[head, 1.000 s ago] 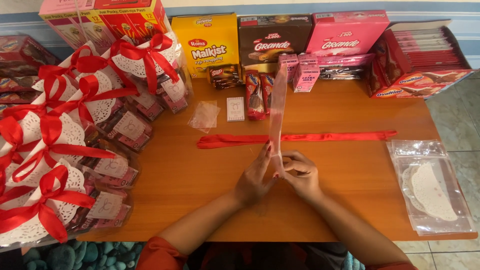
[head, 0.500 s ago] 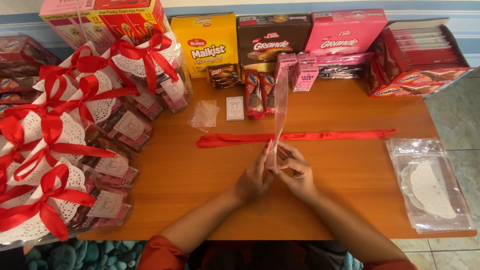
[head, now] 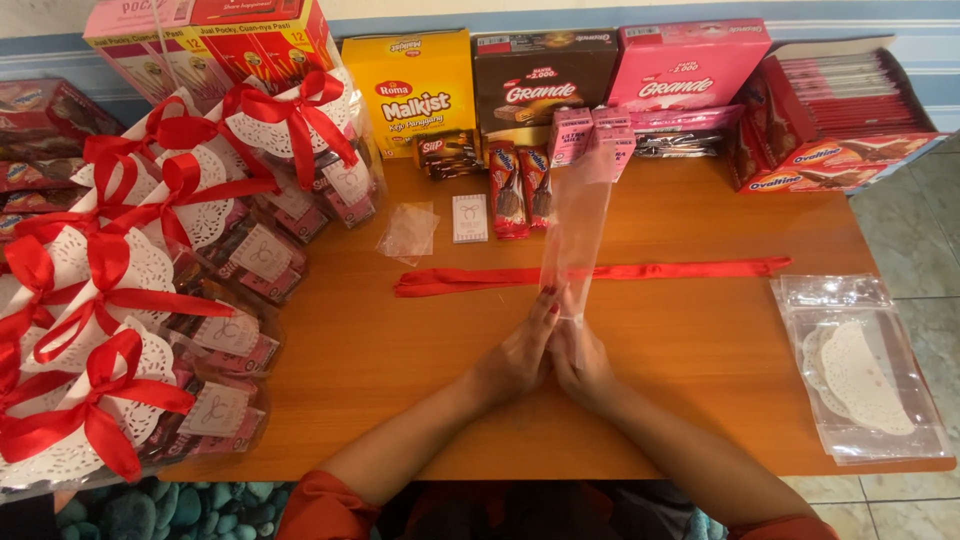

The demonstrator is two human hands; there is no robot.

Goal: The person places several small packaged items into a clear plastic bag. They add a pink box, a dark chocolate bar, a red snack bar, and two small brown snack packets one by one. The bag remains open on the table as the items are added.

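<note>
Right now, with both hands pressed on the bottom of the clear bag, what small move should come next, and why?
Probably spread the clear plastic bag open: both the left hand and right hand pinch its lower end, it stands flat and empty, and the snack packets lie unpacked behind it.

Occlusions and edge crops

Left hand [head: 515,358] and right hand [head: 580,362] are hiding the clear bag's [head: 575,235] lower end; left edge is cropping the ribboned gift packs [head: 110,330]; far boxes [head: 545,75] are running off-frame.

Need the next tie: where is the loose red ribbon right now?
In the head view, the red ribbon lies flat across the table's middle, just beyond both hands, behind the upright clear bag.
</note>
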